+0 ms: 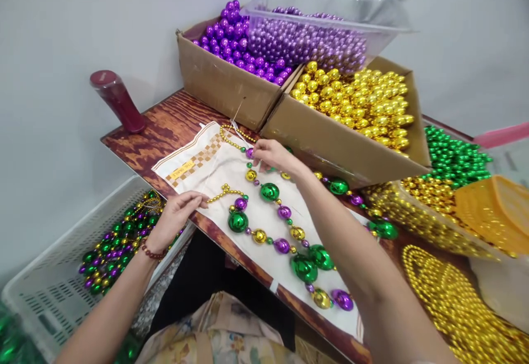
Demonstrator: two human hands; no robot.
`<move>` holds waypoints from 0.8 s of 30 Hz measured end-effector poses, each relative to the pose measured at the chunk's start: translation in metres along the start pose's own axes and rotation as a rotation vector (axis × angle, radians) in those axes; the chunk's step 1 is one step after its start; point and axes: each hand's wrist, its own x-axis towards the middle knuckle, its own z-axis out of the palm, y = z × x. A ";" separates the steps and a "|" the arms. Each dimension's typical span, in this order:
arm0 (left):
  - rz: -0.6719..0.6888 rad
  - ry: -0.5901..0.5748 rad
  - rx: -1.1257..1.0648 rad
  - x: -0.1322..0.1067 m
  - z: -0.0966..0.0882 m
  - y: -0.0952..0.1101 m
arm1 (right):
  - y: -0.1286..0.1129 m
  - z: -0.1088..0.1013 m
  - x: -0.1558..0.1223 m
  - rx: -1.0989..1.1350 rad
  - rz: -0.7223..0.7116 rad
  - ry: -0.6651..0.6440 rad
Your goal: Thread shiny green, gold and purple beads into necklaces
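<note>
A bead necklace (285, 231) of green, gold and purple balls lies looped on a white cloth (206, 160) spread over the wooden table. My left hand (176, 218) rests at the cloth's near edge and pinches the end of the strand of small gold beads (225, 192). My right hand (273, 156) reaches across the cloth, fingers pinched on a small purple bead of the necklace close to the cardboard boxes. A thin string (236, 114) rises from the beads near my right hand.
Cardboard boxes of purple balls (231, 44) and gold balls (359, 99) stand behind the cloth, a clear tub of purple beads (309, 38) on top. Green beads (452, 157) and gold strands (454, 303) lie right. A white basket (53, 287) with finished necklaces sits lower left. A dark red cup (118, 102) stands far left.
</note>
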 end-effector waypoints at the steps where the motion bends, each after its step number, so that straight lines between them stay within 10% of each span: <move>1: 0.025 0.013 -0.010 0.003 0.002 0.005 | -0.005 -0.009 -0.008 0.052 -0.025 -0.007; 8: 0.061 -0.014 -0.104 0.035 0.020 0.039 | -0.052 -0.056 -0.055 0.030 -0.279 -0.083; 17: -0.069 0.218 -0.242 -0.001 0.016 -0.019 | -0.104 -0.017 -0.064 -0.383 -0.387 -0.070; 24: -0.039 0.129 -0.289 0.028 0.022 0.014 | -0.105 -0.012 -0.050 -0.433 -0.369 -0.022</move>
